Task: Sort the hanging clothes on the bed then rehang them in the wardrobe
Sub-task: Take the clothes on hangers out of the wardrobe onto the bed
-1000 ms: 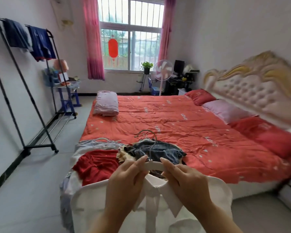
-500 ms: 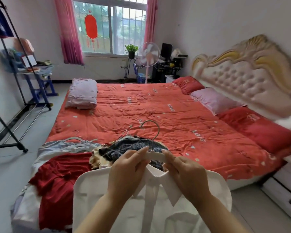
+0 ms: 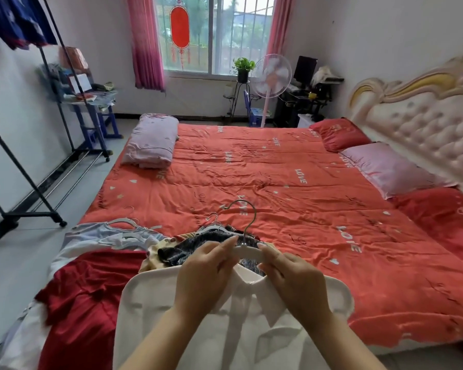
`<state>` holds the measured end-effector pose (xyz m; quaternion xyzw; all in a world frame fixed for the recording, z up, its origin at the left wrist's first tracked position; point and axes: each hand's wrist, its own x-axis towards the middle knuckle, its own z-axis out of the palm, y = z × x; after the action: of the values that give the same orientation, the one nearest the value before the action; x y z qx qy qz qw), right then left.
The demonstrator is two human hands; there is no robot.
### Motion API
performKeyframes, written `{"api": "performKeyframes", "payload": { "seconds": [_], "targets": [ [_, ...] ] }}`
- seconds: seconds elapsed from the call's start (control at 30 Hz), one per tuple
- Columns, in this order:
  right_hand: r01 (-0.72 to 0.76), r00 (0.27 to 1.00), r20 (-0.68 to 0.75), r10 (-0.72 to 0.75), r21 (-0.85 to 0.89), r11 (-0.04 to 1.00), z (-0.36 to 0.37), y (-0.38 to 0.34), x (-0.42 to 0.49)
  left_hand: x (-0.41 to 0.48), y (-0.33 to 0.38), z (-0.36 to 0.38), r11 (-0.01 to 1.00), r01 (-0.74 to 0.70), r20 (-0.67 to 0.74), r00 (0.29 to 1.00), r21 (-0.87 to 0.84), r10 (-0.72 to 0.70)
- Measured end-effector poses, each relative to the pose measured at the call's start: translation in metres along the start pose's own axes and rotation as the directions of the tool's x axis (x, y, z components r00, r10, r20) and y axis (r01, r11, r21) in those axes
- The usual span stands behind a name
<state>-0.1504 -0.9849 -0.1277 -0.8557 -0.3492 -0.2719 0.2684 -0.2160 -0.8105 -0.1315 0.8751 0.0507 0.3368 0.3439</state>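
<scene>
I hold a white collared shirt [image 3: 171,316] on a white hanger [image 3: 247,252] with a metal hook, above the near edge of the bed [image 3: 278,188]. My left hand [image 3: 203,273] grips the hanger's left shoulder at the collar. My right hand [image 3: 294,276] grips its right shoulder. Behind the shirt lie a dark patterned garment [image 3: 193,247], a red garment [image 3: 86,297] and a light blue garment [image 3: 110,233] on hangers, piled at the bed's near left corner. A black clothes rack [image 3: 19,166] stands along the left wall with blue clothes [image 3: 19,20] on it.
Folded purple bedding [image 3: 151,141] lies at the bed's far left. Pillows [image 3: 385,166] line the padded headboard [image 3: 422,121] on the right. A standing fan [image 3: 270,78], a plant stand and a desk are by the window. A small blue table [image 3: 96,102] stands at the left wall.
My view has tilted down and swung back left over the bed. Both hands keep the same hold on the hanger and shirt.
</scene>
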Motion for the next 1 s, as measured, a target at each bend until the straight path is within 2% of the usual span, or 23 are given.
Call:
{"api": "performKeyframes", "payload": {
  "seconds": [0.2, 0.4, 0.6, 0.8, 1.0],
  "targets": [
    [-0.027, 0.998, 0.054, 0.029, -0.029, 0.999, 0.051, 0.025, 0.041, 0.048, -0.051, 0.027, 1.000, -0.011, 0.044, 0.999, 0.004, 0.011],
    [-0.046, 0.995, 0.084, 0.050, -0.046, 0.998, 0.099, 0.045, 0.077, 0.088, -0.093, 0.047, 0.999, 0.035, 0.096, 0.995, 0.007, -0.036],
    [-0.076, 0.990, 0.123, 0.076, -0.008, 0.997, 0.138, 0.066, 0.112, 0.123, -0.125, 0.069, 0.992, 0.120, 0.152, 0.980, 0.042, -0.125],
    [-0.141, 0.961, 0.249, 0.121, 0.064, 0.988, 0.189, 0.103, 0.143, 0.160, -0.156, 0.103, 0.968, 0.238, 0.173, 0.953, 0.083, -0.249],
    [-0.217, 0.910, 0.383, 0.158, 0.115, 0.969, 0.253, 0.147, 0.171, 0.196, -0.196, 0.144, 0.910, 0.371, 0.222, 0.886, 0.185, -0.407]
  ]
}}
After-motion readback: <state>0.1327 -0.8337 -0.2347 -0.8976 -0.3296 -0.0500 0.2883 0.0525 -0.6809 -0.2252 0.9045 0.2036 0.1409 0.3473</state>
